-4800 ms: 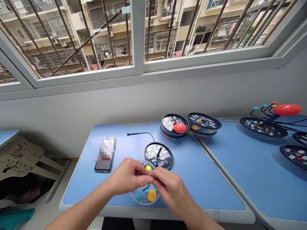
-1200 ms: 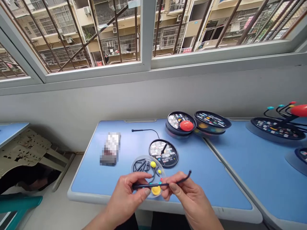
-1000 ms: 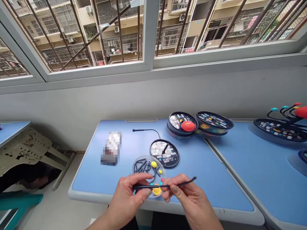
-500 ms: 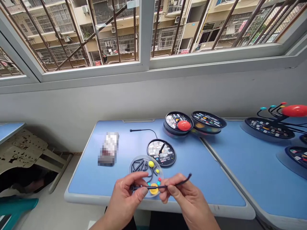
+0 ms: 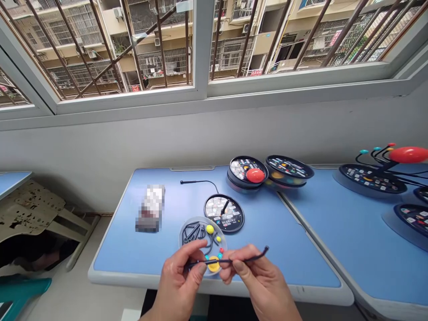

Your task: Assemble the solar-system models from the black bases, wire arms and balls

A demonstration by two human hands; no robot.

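Note:
Between my two hands runs a thin black plastic rod (image 5: pixel 217 261), bent upward at its right end. My left hand (image 5: pixel 183 272) pinches its left part between thumb and fingers. Farther along, my right hand (image 5: pixel 254 272) grips it the same way. Just behind and below the rod sits a clear round tub (image 5: pixel 181 232) with several black rods, yellow balls, small red and blue beads and a yellow disc (image 5: pixel 214 264). A round black base (image 5: pixel 242 223) with a printed face and a short black post (image 5: pixel 225 207) lies beyond the tub.
A curved black rod (image 5: pixel 197 181) lies behind the base. At left is a pixelated flat object (image 5: pixel 150 208). Round black cases (image 5: pixel 247 171) stand at the back, a red ball (image 5: pixel 255 175) on one. An assembled planet model (image 5: pixel 372 178) stands on the right desk, past a seam.
Both hands hold the rod in nearly the same place. Its bent right end has dipped slightly, and the whole view has shifted a little.

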